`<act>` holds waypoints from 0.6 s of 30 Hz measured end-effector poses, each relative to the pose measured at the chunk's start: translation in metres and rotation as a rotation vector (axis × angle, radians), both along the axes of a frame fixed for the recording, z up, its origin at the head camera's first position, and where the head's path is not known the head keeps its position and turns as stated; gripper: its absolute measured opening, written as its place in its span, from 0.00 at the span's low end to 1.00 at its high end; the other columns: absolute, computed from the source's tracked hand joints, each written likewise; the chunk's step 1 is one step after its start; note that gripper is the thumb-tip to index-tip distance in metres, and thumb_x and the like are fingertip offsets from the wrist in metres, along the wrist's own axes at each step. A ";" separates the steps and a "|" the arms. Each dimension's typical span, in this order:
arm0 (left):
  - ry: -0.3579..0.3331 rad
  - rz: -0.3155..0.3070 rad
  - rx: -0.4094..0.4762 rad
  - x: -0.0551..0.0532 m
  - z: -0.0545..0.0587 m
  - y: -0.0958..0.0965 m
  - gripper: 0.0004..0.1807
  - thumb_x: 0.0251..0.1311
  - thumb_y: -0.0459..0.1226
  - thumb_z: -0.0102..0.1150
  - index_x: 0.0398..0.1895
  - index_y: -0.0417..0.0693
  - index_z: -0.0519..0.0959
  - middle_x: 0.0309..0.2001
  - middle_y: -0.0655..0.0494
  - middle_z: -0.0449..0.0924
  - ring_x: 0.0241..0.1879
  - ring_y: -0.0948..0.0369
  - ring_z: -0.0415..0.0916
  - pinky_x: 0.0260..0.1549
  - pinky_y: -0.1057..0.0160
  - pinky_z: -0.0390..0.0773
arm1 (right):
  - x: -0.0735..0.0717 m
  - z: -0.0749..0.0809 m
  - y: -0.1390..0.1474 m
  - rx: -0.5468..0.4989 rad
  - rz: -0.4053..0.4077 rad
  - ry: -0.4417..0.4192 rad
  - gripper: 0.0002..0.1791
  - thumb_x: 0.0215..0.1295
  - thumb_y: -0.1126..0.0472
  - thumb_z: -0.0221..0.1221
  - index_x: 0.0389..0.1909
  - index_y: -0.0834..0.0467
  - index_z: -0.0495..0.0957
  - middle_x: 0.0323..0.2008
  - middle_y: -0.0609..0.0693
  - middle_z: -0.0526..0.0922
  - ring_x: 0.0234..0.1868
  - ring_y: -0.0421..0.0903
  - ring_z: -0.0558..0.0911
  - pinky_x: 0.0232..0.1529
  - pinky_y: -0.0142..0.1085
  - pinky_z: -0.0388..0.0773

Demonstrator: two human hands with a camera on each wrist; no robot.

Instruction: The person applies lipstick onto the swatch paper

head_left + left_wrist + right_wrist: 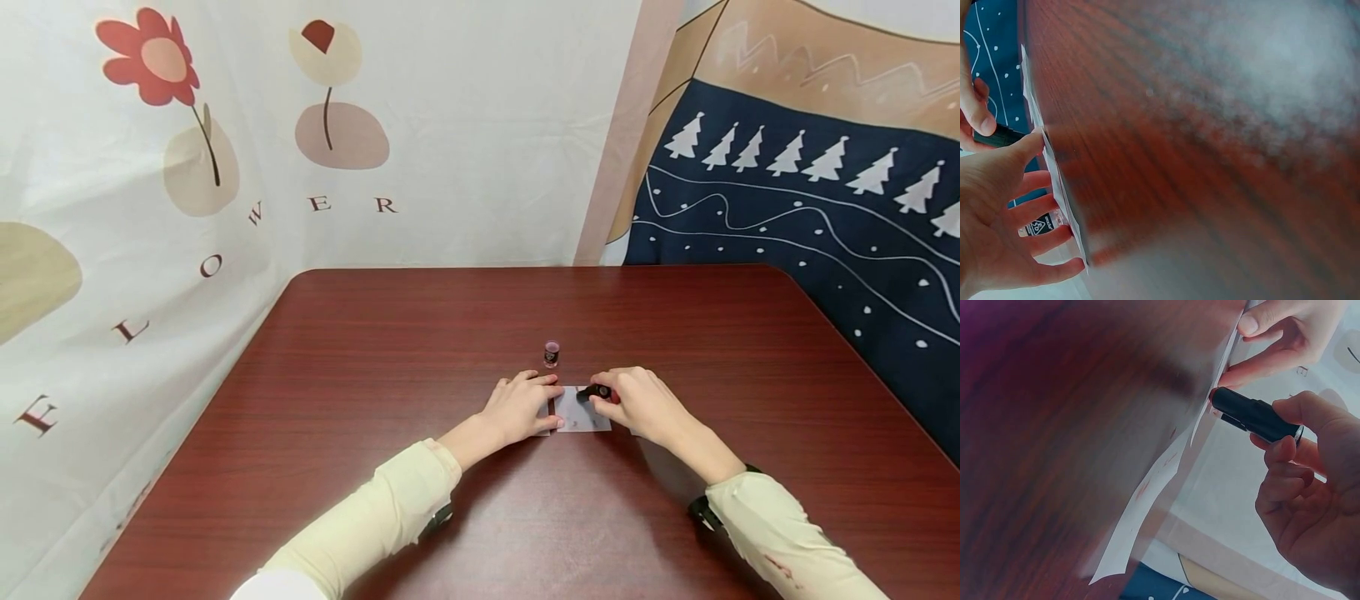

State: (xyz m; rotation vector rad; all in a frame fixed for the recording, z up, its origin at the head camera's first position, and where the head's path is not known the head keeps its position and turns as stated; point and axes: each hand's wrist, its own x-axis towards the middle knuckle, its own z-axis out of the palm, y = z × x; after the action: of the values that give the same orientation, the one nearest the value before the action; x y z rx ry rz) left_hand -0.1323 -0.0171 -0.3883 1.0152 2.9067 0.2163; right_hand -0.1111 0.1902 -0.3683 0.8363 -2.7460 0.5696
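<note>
In the head view, my left hand (520,408) rests with spread fingers on small white paper pieces, its fingertips and thumb on the left edge of the middle piece (584,421). My right hand (647,403) pinches a short black cylinder with a clip (596,391) over that paper. The right wrist view shows the cylinder (1257,415) tilted, its reddish end right at the paper; its exact kind I cannot tell. Another paper strip (1147,487) with reddish marks lies beside it. Behind the papers stands a small pinkish bottle (552,354) with a black label.
A dark red-brown wooden table (420,325) spreads all around the hands. Beyond its back edge hangs a white cloth (480,125) with flower prints, and at the right a dark blue cloth (750,217) with white trees.
</note>
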 end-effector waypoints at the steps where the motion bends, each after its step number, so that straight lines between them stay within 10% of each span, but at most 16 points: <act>1: -0.001 0.000 0.001 0.000 0.000 0.000 0.28 0.57 0.55 0.58 0.60 0.58 0.74 0.63 0.61 0.67 0.62 0.55 0.62 0.47 0.50 0.69 | 0.000 0.000 0.000 0.001 -0.001 -0.001 0.10 0.54 0.63 0.63 0.36 0.64 0.82 0.16 0.41 0.70 0.13 0.32 0.61 0.13 0.28 0.61; 18: -0.006 0.001 0.001 -0.001 -0.001 0.000 0.28 0.57 0.55 0.58 0.60 0.58 0.74 0.63 0.61 0.67 0.62 0.55 0.62 0.47 0.51 0.69 | 0.001 0.002 -0.001 -0.003 -0.006 -0.040 0.11 0.55 0.64 0.63 0.38 0.65 0.82 0.17 0.41 0.71 0.12 0.31 0.61 0.12 0.28 0.61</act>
State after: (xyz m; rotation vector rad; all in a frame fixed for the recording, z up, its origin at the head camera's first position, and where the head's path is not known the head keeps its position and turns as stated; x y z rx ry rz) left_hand -0.1332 -0.0169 -0.3890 1.0113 2.9021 0.2204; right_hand -0.1096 0.1891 -0.3666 0.8242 -2.7822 0.5955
